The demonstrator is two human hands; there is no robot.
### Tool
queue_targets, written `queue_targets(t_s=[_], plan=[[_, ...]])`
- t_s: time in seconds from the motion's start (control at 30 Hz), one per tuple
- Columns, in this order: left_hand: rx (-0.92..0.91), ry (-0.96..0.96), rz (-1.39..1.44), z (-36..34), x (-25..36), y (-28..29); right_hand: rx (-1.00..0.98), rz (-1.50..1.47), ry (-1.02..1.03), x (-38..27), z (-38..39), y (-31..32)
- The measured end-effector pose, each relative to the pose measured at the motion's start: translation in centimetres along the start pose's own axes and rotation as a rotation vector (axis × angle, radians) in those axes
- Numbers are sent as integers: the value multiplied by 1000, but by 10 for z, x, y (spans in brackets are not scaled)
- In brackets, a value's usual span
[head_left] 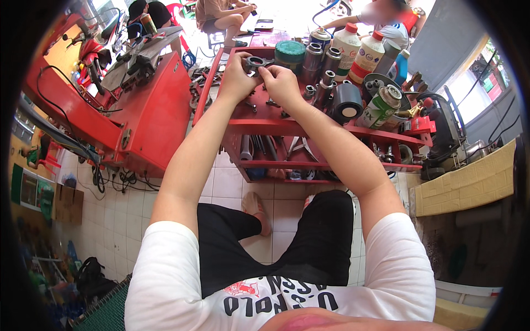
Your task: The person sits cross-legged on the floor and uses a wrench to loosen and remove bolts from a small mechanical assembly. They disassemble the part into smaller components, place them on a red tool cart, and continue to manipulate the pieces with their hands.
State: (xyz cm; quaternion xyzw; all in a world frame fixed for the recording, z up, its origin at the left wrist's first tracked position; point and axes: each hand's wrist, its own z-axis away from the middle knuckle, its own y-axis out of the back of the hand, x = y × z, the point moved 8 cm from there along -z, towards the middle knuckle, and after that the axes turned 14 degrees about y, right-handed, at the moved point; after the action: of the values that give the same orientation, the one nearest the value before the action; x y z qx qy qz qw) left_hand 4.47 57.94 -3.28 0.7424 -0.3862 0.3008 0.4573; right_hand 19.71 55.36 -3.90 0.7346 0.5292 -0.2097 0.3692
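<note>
Over the top tray of a red tool cart (243, 129), both of my hands are together on a dark metal part with a ring end (255, 62). My left hand (238, 80) is closed round its left side. From the right, my right hand (280, 85) pinches the part with thumb and fingers. My fingers hide the rest of the part, so its exact kind is not clear. Just beyond my right hand stand a green tub (290, 54) and several upright metal sockets (313, 58).
White bottles with red caps (369, 55), a spray can (381, 105) and a dark cylinder (346, 102) crowd the tray's right side. Pliers (298, 148) lie on the shelf below. A red machine stand (149, 116) is at left. Two people sit beyond the cart.
</note>
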Motion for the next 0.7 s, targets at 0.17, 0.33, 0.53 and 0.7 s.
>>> queue_targets(t_s=[0.17, 0.33, 0.53, 0.7], plan=[[-138, -25, 24, 3, 3, -6, 36, -88, -85, 3, 2, 3], [-124, -32, 38, 5, 8, -4, 57, -53, -38, 2, 1, 4], [-128, -36, 56, 3, 5, -4, 69, -26, -24, 0, 0, 6], [-74, -75, -4, 7, 10, 3, 51, -28, -238, 1, 2, 15]])
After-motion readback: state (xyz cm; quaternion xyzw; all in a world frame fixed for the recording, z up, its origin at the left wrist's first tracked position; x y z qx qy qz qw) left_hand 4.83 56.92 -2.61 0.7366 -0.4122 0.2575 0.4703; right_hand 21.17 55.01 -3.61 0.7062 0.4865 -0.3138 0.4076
